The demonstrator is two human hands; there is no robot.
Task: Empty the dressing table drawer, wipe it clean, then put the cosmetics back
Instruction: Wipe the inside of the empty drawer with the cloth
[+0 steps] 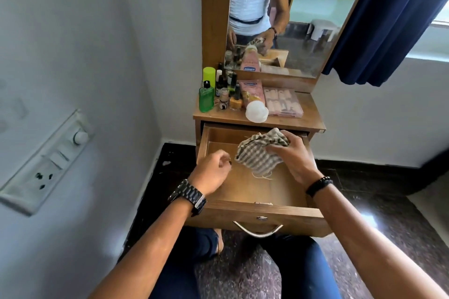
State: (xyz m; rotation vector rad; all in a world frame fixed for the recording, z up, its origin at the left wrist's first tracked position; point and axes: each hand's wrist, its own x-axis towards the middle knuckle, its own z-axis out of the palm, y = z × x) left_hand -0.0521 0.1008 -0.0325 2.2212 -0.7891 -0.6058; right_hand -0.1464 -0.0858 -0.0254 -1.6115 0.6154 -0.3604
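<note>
Head view: the drawer [252, 184] of the dressing table [308, 114] is pulled fully out toward the person, and its wooden floor is bare apart from a few loose threads near the middle. The right hand [295, 155] grips a bunched grey-and-white checked cloth [257, 153], fingers curled over its upper right part, and holds it low over the rear half of the drawer; whether the cloth touches the drawer floor cannot be told. The left hand [211, 172] sits over the left side of the drawer with fingers curled inward and thumb against the fingertips; it may pinch something very small, but this cannot be told. A dark link watch [189, 198] is on the left wrist and a black bead bracelet [318, 185] on the right wrist. The cosmetics stand on the table top behind the drawer: a green bottle [206, 101] at the left edge, a lime-green can [209, 75] behind it, a cluster of small nail-polish bottles [229, 94] just beside these, a pink lotion bottle [252, 99] lying on its side with its white cap toward the drawer, and a clear compartment box [283, 102] to the right, touching or just beside the lotion bottle. A mirror [303, 19] rises behind the table; a blue curtain [388, 19] hangs to its right. A switch panel [48, 160] is on the left wall.
</note>
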